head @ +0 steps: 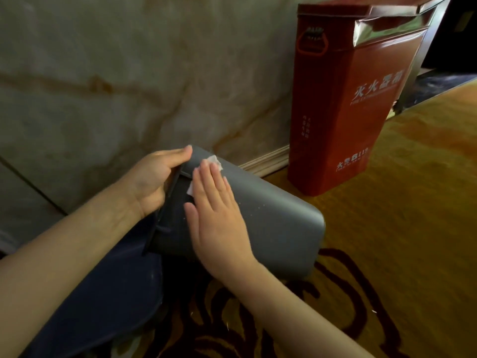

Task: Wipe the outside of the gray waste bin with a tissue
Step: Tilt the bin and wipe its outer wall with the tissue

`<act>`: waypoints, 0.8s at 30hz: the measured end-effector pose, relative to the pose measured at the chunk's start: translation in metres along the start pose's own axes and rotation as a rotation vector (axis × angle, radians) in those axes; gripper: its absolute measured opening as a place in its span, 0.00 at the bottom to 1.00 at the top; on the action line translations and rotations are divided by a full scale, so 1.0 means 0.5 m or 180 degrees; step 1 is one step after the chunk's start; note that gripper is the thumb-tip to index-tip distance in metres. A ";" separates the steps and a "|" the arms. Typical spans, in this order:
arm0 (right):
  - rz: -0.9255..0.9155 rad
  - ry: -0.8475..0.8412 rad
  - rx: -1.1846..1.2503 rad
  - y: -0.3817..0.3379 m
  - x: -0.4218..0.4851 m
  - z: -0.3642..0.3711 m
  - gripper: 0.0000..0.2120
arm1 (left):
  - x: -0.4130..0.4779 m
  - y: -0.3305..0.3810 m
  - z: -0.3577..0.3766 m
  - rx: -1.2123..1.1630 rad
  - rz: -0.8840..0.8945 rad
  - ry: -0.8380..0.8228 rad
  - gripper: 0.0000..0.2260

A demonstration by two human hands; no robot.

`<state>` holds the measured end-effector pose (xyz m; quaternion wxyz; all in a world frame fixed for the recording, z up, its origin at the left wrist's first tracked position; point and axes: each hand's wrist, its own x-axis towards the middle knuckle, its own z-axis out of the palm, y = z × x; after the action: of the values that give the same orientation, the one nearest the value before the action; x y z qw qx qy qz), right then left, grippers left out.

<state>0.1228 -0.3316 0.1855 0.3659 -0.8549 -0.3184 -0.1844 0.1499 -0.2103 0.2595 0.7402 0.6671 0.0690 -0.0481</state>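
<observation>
The gray waste bin [278,226] lies on its side across the middle of the view, its mouth toward me and its base pointing right. My left hand [152,182] grips the bin's rim at the upper left, thumb along the top edge. My right hand [219,218] lies flat on the bin's upturned side with the fingers together, pressing a white tissue [214,161] against it. Only small bits of the tissue show, beyond the fingertips and by the index finger. A few white specks dot the gray surface.
A tall red fire extinguisher box [340,104] stands against the marbled wall [129,73] to the right of the bin. The floor is yellow carpet [400,202] with dark red patterns. My dark blue trouser leg [103,293] is under the bin's mouth at lower left.
</observation>
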 end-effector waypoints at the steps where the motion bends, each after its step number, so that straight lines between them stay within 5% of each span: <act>1: -0.0051 0.0028 -0.0037 0.004 0.003 0.001 0.25 | 0.002 0.005 -0.002 -0.0038 -0.0105 0.0029 0.17; 6: 0.0108 0.0253 -0.0190 0.083 -0.027 -0.012 0.23 | 0.028 0.020 0.024 0.0130 -0.0296 0.0484 0.13; 17: 0.2704 0.0656 0.0447 0.312 -0.108 -0.083 0.22 | 0.064 0.029 0.030 0.0267 -0.0542 0.0723 0.11; 24: 0.2728 0.0333 0.0702 0.274 -0.042 -0.097 0.20 | 0.059 0.024 0.021 0.0338 -0.0527 0.0741 0.11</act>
<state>0.1965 -0.4487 0.1366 0.5139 -0.8550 0.0659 -0.0239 0.1815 -0.2186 0.2676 0.6843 0.6985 0.2064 -0.0350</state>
